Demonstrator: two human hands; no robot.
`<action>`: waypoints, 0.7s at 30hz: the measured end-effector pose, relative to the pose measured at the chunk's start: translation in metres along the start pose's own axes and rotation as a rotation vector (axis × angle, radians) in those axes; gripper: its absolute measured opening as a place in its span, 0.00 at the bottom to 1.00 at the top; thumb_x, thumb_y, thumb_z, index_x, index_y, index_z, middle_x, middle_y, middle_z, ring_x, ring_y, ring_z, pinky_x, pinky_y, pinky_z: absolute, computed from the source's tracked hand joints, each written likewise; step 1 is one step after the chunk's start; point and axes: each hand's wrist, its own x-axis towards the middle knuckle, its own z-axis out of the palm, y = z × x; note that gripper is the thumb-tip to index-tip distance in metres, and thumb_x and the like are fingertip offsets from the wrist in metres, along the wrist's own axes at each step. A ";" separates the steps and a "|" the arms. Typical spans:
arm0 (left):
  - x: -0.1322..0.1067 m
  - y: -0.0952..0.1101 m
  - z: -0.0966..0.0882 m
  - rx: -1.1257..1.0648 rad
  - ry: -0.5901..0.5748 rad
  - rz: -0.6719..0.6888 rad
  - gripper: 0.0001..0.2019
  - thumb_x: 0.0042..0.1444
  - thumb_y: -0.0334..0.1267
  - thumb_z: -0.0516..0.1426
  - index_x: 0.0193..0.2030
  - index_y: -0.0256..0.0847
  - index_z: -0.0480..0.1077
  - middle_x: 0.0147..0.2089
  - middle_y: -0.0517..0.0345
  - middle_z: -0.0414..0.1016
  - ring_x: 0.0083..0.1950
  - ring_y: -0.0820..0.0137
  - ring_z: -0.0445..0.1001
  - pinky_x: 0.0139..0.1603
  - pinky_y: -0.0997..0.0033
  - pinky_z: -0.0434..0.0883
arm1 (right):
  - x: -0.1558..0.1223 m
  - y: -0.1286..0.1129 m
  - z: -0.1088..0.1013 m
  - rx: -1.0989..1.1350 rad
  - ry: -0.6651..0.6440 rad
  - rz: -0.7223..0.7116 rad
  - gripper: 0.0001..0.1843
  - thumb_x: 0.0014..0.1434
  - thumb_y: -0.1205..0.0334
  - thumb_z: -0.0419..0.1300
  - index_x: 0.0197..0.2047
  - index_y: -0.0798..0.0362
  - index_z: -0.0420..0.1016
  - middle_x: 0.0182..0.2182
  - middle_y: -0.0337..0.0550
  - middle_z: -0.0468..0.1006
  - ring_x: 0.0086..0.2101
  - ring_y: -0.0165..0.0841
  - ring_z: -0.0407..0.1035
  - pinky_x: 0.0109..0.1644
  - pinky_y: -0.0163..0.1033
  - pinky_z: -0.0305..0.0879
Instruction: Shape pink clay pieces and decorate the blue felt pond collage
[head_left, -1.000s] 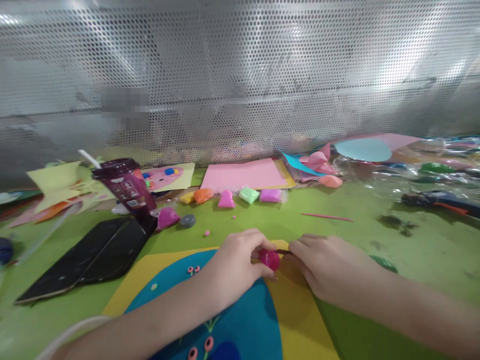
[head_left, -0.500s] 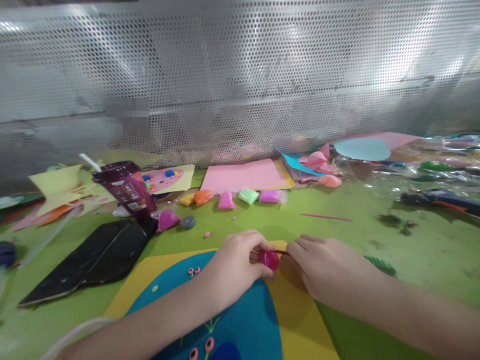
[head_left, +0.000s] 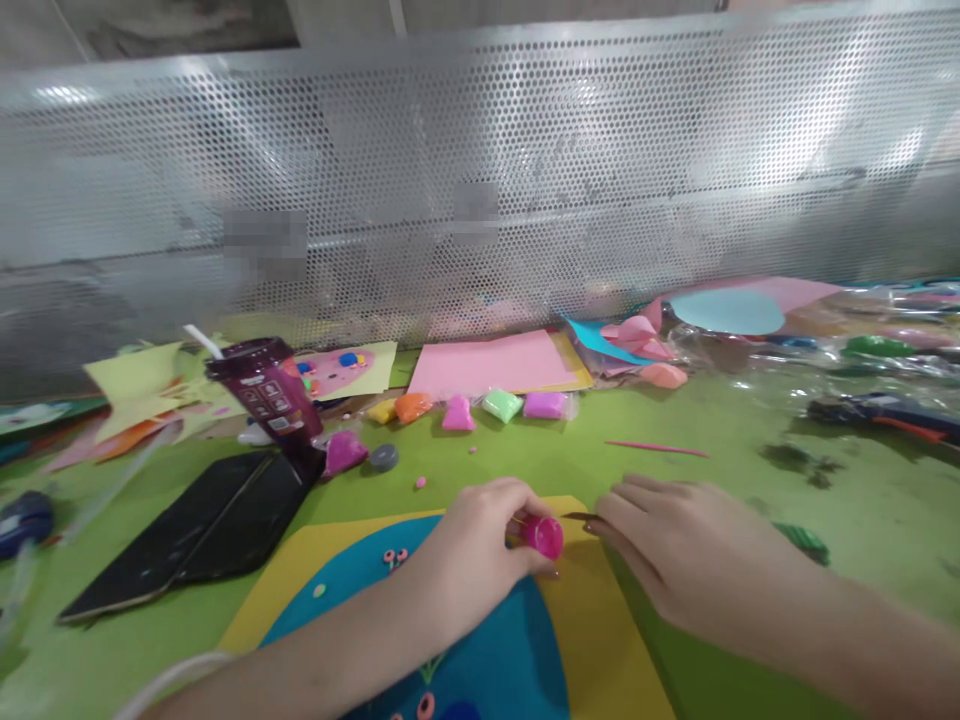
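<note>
My left hand (head_left: 484,545) is closed around a small bright pink cylinder (head_left: 546,538), whose round, rimmed end faces right; I cannot make out whether it is a cap or a little pot. My right hand (head_left: 667,545), also closed, pinches a thin dark stick-like tool (head_left: 576,517) that points left toward the pink cylinder, a little apart from it. Both hands hover over a yellow sheet (head_left: 592,600) bearing a large blue paper shape (head_left: 525,640). Small pink eye-like clay dots (head_left: 395,557) and a pale green dot (head_left: 319,591) sit on the blue paper, partly hidden by my left forearm.
A lidded purple cup (head_left: 274,395) with a straw stands at the left beside a black folded case (head_left: 202,530). Several clay packets (head_left: 459,413) line the back, near pink paper (head_left: 491,365). A pink stick (head_left: 656,448) and a dark-handled tool (head_left: 892,412) lie right.
The dark tool's tip has drawn back right from the pink cylinder with my right hand. My left hand keeps its grip. The whole view has shifted slightly, so everything appears lower.
</note>
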 end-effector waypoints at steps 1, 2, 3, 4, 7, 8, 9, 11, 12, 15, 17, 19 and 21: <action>0.000 0.001 -0.001 0.004 -0.008 0.013 0.10 0.43 0.28 0.62 0.35 0.39 0.72 0.36 0.58 0.75 0.38 0.68 0.73 0.41 0.69 0.69 | 0.000 0.001 -0.001 0.001 0.032 0.001 0.07 0.54 0.74 0.54 0.28 0.52 0.64 0.22 0.37 0.68 0.23 0.33 0.61 0.25 0.37 0.44; -0.001 0.001 -0.002 0.008 -0.018 0.027 0.11 0.44 0.28 0.62 0.36 0.39 0.72 0.38 0.58 0.75 0.38 0.68 0.73 0.42 0.70 0.69 | -0.001 0.003 -0.002 -0.003 0.057 0.001 0.07 0.56 0.73 0.53 0.29 0.52 0.64 0.23 0.37 0.68 0.23 0.33 0.62 0.25 0.37 0.44; -0.001 0.001 -0.003 0.012 -0.026 0.038 0.11 0.45 0.28 0.61 0.38 0.40 0.73 0.40 0.58 0.75 0.39 0.68 0.73 0.43 0.70 0.69 | -0.001 0.005 -0.002 -0.014 0.070 0.001 0.07 0.56 0.72 0.53 0.30 0.52 0.65 0.23 0.37 0.69 0.24 0.33 0.62 0.25 0.37 0.44; -0.001 0.001 -0.004 0.016 -0.031 0.047 0.12 0.46 0.30 0.60 0.40 0.40 0.73 0.42 0.57 0.75 0.40 0.68 0.73 0.44 0.69 0.69 | 0.000 0.006 -0.001 -0.029 0.071 -0.001 0.07 0.56 0.72 0.53 0.31 0.51 0.65 0.24 0.37 0.69 0.23 0.33 0.63 0.24 0.37 0.42; -0.001 0.001 -0.010 0.014 -0.035 0.055 0.15 0.50 0.36 0.58 0.47 0.42 0.71 0.45 0.56 0.74 0.41 0.68 0.73 0.44 0.68 0.69 | 0.003 0.010 0.005 -0.078 0.045 -0.009 0.06 0.56 0.73 0.53 0.32 0.51 0.65 0.25 0.37 0.69 0.21 0.32 0.62 0.22 0.38 0.37; 0.000 0.002 -0.011 0.006 -0.036 0.048 0.17 0.51 0.39 0.58 0.49 0.43 0.70 0.45 0.56 0.74 0.40 0.68 0.73 0.43 0.68 0.69 | 0.004 0.011 0.008 -0.087 0.044 -0.017 0.07 0.56 0.73 0.53 0.32 0.52 0.65 0.25 0.38 0.69 0.21 0.33 0.62 0.22 0.38 0.37; 0.000 0.002 -0.013 -0.003 -0.033 0.037 0.19 0.51 0.41 0.58 0.51 0.43 0.68 0.45 0.56 0.75 0.40 0.68 0.73 0.43 0.68 0.70 | 0.006 0.012 0.010 -0.090 0.045 -0.028 0.07 0.55 0.74 0.53 0.32 0.52 0.64 0.25 0.38 0.69 0.22 0.33 0.62 0.22 0.38 0.39; 0.002 0.002 -0.014 -0.014 -0.011 0.008 0.20 0.50 0.41 0.58 0.51 0.41 0.66 0.45 0.55 0.75 0.39 0.68 0.74 0.41 0.68 0.70 | 0.008 0.013 0.013 -0.096 0.044 -0.058 0.09 0.50 0.76 0.54 0.31 0.53 0.65 0.25 0.39 0.69 0.24 0.34 0.62 0.23 0.37 0.42; 0.003 0.002 -0.014 -0.010 0.007 -0.005 0.20 0.50 0.41 0.59 0.50 0.39 0.65 0.44 0.53 0.74 0.39 0.68 0.74 0.40 0.68 0.70 | 0.009 0.014 0.015 -0.099 0.042 -0.074 0.10 0.47 0.78 0.55 0.30 0.53 0.65 0.26 0.39 0.69 0.25 0.34 0.63 0.24 0.37 0.44; 0.007 -0.001 -0.014 0.028 0.031 -0.011 0.14 0.49 0.40 0.60 0.40 0.38 0.65 0.39 0.52 0.75 0.38 0.66 0.74 0.39 0.66 0.70 | 0.012 0.017 0.018 -0.114 0.035 -0.113 0.13 0.42 0.79 0.55 0.30 0.54 0.66 0.27 0.40 0.70 0.28 0.35 0.63 0.26 0.37 0.49; 0.009 -0.004 -0.016 0.045 -0.006 0.010 0.10 0.50 0.40 0.59 0.36 0.39 0.66 0.36 0.55 0.75 0.37 0.67 0.74 0.38 0.67 0.70 | 0.014 0.019 0.020 -0.121 0.025 -0.127 0.14 0.43 0.80 0.55 0.32 0.55 0.67 0.29 0.41 0.71 0.30 0.35 0.64 0.28 0.37 0.51; 0.010 -0.006 -0.020 0.061 -0.035 0.035 0.08 0.51 0.40 0.58 0.36 0.40 0.67 0.36 0.56 0.76 0.35 0.68 0.74 0.37 0.69 0.69 | 0.016 0.019 0.022 -0.127 0.017 -0.126 0.15 0.44 0.80 0.55 0.35 0.56 0.68 0.29 0.41 0.71 0.30 0.35 0.64 0.27 0.37 0.52; 0.014 -0.007 -0.027 0.084 -0.034 0.054 0.09 0.51 0.40 0.58 0.38 0.40 0.69 0.38 0.55 0.76 0.35 0.68 0.73 0.36 0.69 0.68 | 0.019 0.019 0.023 -0.129 0.014 -0.110 0.15 0.46 0.80 0.57 0.37 0.56 0.68 0.28 0.41 0.71 0.29 0.35 0.64 0.26 0.37 0.51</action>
